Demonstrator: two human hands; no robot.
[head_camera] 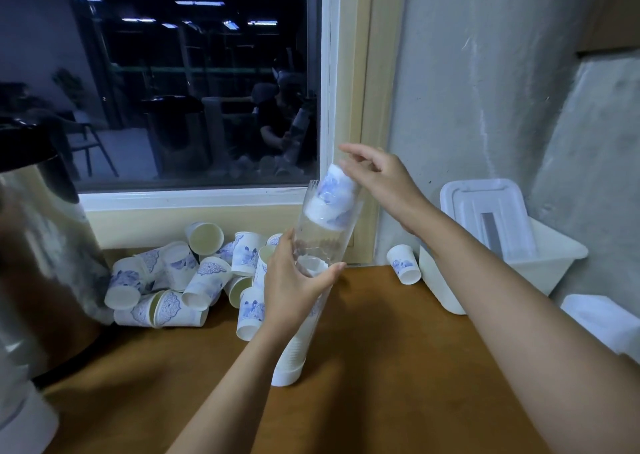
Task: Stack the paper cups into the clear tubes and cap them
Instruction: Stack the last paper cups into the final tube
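- Left grip point(297, 282) wraps the clear tube point(325, 242) mid-frame.
- Right grip point(377, 176) is loose, fingers apart, above the cup point(336, 190).
- We should hold the tube steady so it drops straight.

No readable text; paper cups point(207, 282) carry blue drawings only.

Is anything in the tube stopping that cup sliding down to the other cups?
Nothing visible. The cup sits in the mouth of the clear tube, which looks empty below it down to the stack of cups.
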